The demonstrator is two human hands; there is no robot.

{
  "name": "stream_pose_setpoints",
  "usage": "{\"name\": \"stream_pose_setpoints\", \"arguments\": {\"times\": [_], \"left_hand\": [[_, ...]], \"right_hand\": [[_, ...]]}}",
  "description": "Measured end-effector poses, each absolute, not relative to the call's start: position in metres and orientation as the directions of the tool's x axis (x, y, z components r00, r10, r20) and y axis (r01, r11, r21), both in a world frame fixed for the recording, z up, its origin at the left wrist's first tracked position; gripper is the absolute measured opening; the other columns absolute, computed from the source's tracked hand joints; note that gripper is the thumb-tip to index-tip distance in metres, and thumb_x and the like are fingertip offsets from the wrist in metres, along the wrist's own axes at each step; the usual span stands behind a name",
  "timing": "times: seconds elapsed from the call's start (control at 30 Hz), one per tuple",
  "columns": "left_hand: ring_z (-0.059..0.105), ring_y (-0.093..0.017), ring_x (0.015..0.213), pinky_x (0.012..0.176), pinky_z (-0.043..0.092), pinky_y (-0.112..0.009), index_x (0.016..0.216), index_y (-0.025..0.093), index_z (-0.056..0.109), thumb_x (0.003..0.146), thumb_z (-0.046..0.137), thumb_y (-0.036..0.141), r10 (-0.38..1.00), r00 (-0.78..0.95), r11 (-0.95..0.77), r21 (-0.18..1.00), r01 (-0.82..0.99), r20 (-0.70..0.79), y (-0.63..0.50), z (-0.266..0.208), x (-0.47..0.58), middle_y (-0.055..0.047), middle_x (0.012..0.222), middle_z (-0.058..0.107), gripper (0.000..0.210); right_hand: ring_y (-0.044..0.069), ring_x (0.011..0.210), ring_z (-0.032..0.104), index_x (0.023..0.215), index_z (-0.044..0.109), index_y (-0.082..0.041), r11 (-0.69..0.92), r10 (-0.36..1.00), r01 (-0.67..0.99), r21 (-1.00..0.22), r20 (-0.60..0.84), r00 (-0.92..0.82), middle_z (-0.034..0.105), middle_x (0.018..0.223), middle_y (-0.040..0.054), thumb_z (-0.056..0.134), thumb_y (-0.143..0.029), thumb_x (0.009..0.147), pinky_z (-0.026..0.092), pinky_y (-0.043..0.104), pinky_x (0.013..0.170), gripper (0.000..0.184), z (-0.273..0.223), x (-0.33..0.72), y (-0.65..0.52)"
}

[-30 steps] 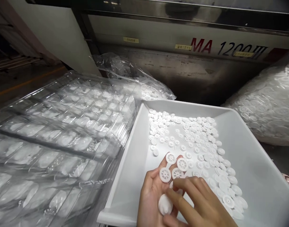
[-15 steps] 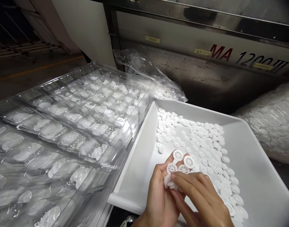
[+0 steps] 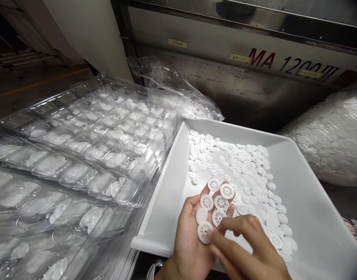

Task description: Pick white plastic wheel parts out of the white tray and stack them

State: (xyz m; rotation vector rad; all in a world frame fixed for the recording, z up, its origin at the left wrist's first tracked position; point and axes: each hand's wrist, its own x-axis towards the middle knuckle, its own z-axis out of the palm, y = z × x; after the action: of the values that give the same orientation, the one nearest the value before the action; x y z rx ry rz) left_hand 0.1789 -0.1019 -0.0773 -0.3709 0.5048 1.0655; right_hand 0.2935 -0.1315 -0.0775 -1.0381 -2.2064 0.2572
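My left hand (image 3: 191, 241) is palm up, with several white plastic wheels (image 3: 221, 203) lying spread over its palm and fingers in two rough rows. Each wheel is a small disc, most with spokes showing around the hub. My right hand (image 3: 248, 249) reaches over from the right, fingers bent, its fingertips on the edge of the lowest wheel (image 3: 205, 232) near the heel of my left palm. Part of its thumb is hidden. Both hands are above the near side of a grey-white plastic tray (image 3: 155, 217), where many more such wheels (image 3: 254, 159) lie loose.
Stacked clear compartment trays (image 3: 87, 136) with bagged white parts stand at left. Behind them lies a clear plastic bag (image 3: 172, 83) with white pieces. A large bag of wheels (image 3: 336, 136) bulges at right. A machine panel (image 3: 196, 74) marked MA 1200 rises behind.
The wheels bunched under my right fingers are now laid out flat on my left palm, so more of them show. My right hand has drawn slightly down, and the view has shifted a little.
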Motion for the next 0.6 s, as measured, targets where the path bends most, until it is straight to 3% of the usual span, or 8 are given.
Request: {"name": "stream_pose_setpoints", "arguments": {"times": [0.13,0.27,0.5,0.6], "left_hand": [[0.062,-0.012,0.079,0.081,0.046,-0.022,0.102,0.016,0.06,0.085,0.049,0.024,0.766,0.409,0.442,-0.056,-0.895,-0.496,-0.102,-0.075,0.181,-0.003,0.088,0.066,0.022],[0.062,-0.01,0.078,0.078,0.045,-0.018,0.094,0.012,0.062,0.085,0.048,0.021,0.775,0.433,0.447,-0.085,-0.891,-0.46,-0.103,-0.072,0.181,-0.003,0.084,0.065,0.02],[0.063,-0.019,0.094,0.085,0.045,-0.029,0.127,0.014,0.046,0.086,0.044,0.025,0.781,0.428,0.432,-0.101,-0.896,-0.454,-0.105,-0.075,0.181,-0.011,0.113,0.064,0.043],[0.063,-0.02,0.096,0.088,0.044,-0.032,0.132,0.016,0.04,0.085,0.043,0.024,0.778,0.446,0.447,-0.11,-0.888,-0.443,-0.105,-0.077,0.18,-0.011,0.116,0.063,0.048]], "right_hand": [[0.021,0.086,0.051,0.111,0.058,-0.021,0.619,0.785,0.663,-0.42,0.33,-0.524,0.058,0.104,0.0092,0.047,-0.015,0.091,0.042,0.036,0.069,0.023,-0.061,0.295,-0.116],[0.021,0.089,0.05,0.117,0.055,-0.021,0.638,0.767,0.67,-0.379,0.234,-0.598,0.056,0.107,0.0083,0.047,-0.02,0.092,0.042,0.035,0.07,0.026,-0.06,0.292,-0.111],[0.021,0.084,0.049,0.117,0.057,-0.021,0.607,0.794,0.675,-0.419,0.318,-0.517,0.057,0.101,0.0085,0.049,-0.016,0.091,0.04,0.036,0.07,0.027,-0.073,0.291,-0.12],[0.02,0.081,0.051,0.116,0.058,-0.02,0.618,0.784,0.68,-0.395,0.37,-0.498,0.058,0.098,0.0081,0.049,-0.016,0.091,0.039,0.034,0.068,0.027,-0.077,0.291,-0.123]]}}
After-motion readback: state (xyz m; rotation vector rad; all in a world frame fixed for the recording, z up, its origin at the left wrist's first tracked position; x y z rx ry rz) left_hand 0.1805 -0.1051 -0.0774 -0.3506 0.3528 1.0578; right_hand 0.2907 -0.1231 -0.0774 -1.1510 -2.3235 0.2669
